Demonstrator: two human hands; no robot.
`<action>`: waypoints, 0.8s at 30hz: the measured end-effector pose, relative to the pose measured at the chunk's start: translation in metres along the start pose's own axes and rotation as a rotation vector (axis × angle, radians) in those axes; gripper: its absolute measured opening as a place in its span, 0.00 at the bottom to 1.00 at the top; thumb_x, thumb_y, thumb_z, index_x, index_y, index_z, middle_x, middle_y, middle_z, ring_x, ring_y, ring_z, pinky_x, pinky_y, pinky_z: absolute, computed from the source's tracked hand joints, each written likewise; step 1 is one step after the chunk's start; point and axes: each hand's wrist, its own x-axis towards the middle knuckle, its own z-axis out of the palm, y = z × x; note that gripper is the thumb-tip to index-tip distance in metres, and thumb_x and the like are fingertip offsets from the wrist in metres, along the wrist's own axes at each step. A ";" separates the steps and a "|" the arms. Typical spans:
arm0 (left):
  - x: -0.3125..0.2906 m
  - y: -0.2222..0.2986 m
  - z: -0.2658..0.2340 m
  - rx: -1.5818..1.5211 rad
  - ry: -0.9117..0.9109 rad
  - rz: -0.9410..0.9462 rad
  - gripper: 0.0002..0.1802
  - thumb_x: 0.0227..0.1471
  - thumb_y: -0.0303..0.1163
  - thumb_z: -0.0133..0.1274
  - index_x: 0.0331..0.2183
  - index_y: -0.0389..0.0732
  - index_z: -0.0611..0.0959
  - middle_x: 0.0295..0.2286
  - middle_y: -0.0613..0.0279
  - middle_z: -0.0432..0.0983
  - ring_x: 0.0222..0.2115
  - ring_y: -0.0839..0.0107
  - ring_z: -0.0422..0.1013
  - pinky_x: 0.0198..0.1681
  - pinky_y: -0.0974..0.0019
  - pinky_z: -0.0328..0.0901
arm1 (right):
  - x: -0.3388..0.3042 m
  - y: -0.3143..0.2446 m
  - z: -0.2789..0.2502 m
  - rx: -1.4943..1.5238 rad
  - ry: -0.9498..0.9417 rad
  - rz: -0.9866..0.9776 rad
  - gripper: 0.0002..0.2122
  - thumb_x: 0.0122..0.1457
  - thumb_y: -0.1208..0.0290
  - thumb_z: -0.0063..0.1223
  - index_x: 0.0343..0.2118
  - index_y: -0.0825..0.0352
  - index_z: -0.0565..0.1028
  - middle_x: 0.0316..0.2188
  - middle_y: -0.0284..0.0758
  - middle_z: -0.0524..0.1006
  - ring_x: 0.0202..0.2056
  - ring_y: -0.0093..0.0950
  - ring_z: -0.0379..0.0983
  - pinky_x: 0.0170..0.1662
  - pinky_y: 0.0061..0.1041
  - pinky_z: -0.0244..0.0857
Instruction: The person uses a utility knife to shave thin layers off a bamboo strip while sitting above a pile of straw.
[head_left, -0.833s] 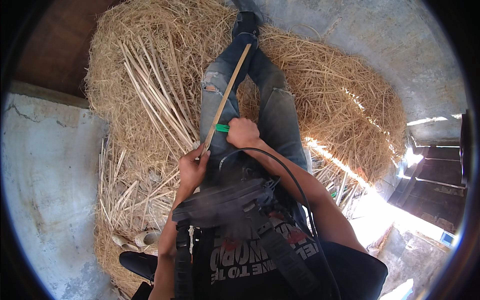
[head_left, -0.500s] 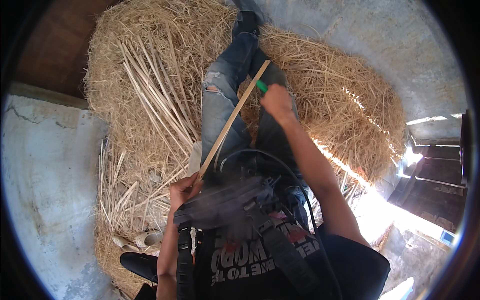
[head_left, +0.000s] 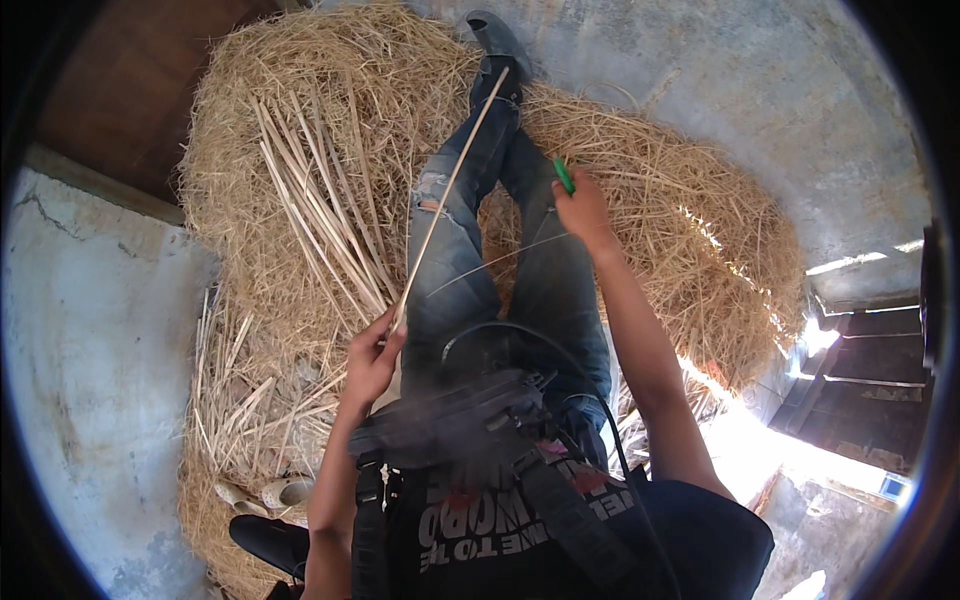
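Your pale wooden strip is long, thin, straight & smooth-looking, slanting from your left hand up over the faded, torn jeans, far end by the far shoe. A hair-thin, curved sliver crosses btwn the legs; can't tell what its ends join.

Vs. 0.5 s ago, the strip's swung left & shows narrow, not broad-faced; your right hand has moved right, so the green tool is now well apart from it.

Left hand pinches the strip's near end, thumb & fingers closed; right arm's stretched fwd, fist wrapped round the tool, green tip pointing far.

Further out: split sticks bundled left, on coarse, tangled straw; stained, cracked wall far left.
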 end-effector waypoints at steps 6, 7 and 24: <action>0.049 -0.010 0.017 -0.017 -0.174 -0.011 0.23 0.69 0.45 0.50 0.52 0.37 0.83 0.19 0.71 0.66 0.19 0.78 0.62 0.25 0.66 0.61 | -0.062 -0.031 0.040 -0.065 -0.178 -0.150 0.14 0.66 0.63 0.52 0.46 0.70 0.74 0.36 0.55 0.80 0.42 0.56 0.76 0.46 0.52 0.69; 0.051 -0.018 0.017 0.049 -0.155 0.057 0.23 0.69 0.46 0.50 0.51 0.37 0.83 0.18 0.68 0.66 0.19 0.76 0.62 0.26 0.65 0.62 | -0.070 -0.029 0.048 -0.076 -0.191 -0.181 0.13 0.67 0.64 0.52 0.44 0.71 0.74 0.37 0.55 0.80 0.43 0.57 0.76 0.45 0.52 0.68; -0.019 -0.085 -0.055 0.384 -0.090 0.268 0.24 0.59 0.31 0.63 0.56 0.37 0.81 0.18 0.61 0.65 0.19 0.81 0.58 0.24 0.71 0.60 | -0.059 0.000 0.073 0.158 -0.117 -0.184 0.17 0.74 0.59 0.42 0.40 0.71 0.73 0.30 0.49 0.78 0.33 0.51 0.76 0.38 0.43 0.67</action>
